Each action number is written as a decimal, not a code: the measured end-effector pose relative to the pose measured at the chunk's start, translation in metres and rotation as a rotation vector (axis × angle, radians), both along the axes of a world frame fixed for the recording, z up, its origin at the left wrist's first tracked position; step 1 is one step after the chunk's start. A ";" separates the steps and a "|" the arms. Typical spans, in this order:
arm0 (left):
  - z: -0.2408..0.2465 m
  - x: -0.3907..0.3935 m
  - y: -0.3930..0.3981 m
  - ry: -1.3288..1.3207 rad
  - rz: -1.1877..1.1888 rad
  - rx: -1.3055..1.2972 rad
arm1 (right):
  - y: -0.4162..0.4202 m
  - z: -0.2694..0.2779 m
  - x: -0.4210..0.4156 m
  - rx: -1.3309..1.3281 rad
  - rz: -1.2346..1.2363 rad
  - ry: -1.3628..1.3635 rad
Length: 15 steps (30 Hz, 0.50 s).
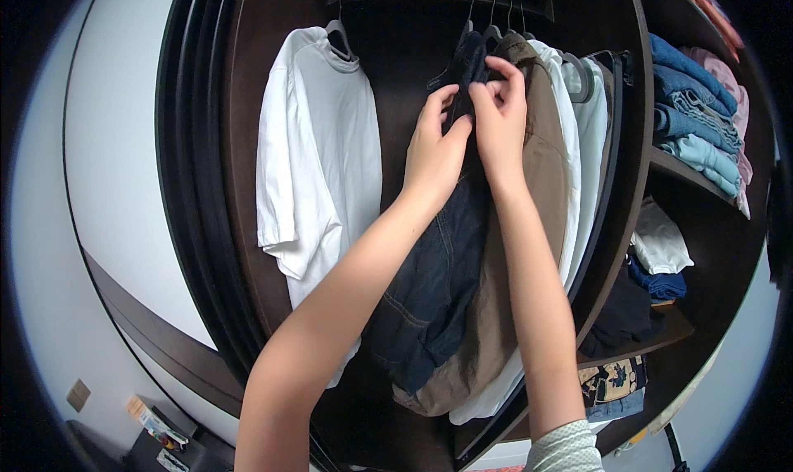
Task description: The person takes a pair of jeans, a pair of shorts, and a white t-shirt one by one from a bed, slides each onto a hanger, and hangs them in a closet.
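A dark denim jacket (pixel 440 267) hangs from a hanger in the wardrobe. Near its collar, my left hand (pixel 438 137) grips the front edge between thumb and fingers. Just above and to the right, my right hand (pixel 502 106) pinches the same jacket, its index finger raised and bent. Right beside the denim hangs a brown jacket (pixel 539 181), followed by white and pale shirts (pixel 573 162). A white T-shirt (pixel 322 125) hangs apart on the left. The denim folds between my fingertips are partly hidden.
Right of the hanging clothes stands a wardrobe divider (pixel 638 100). Shelves beyond it hold folded jeans (pixel 694 100), a folded white garment (pixel 661 236) and dark clothes (pixel 619 317). Black vertical door edges (pixel 198 131) are at left. Small items (pixel 161 428) lie on a dark surface at lower left.
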<state>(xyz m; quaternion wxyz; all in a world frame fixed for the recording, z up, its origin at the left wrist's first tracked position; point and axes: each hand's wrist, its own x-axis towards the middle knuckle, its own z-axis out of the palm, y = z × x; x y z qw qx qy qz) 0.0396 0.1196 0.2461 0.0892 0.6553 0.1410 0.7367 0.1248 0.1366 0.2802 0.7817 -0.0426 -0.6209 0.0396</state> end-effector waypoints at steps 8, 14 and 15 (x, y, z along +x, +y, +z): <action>-0.063 -0.025 -0.073 -0.183 -0.010 -0.034 | -0.063 -0.089 0.005 -0.240 0.315 -0.024; -0.106 -0.051 -0.102 -0.280 0.064 -0.238 | -0.089 -0.142 0.005 -0.434 0.728 -0.154; -0.113 -0.053 -0.104 -0.303 0.082 -0.279 | -0.090 -0.151 0.007 -0.464 0.796 -0.175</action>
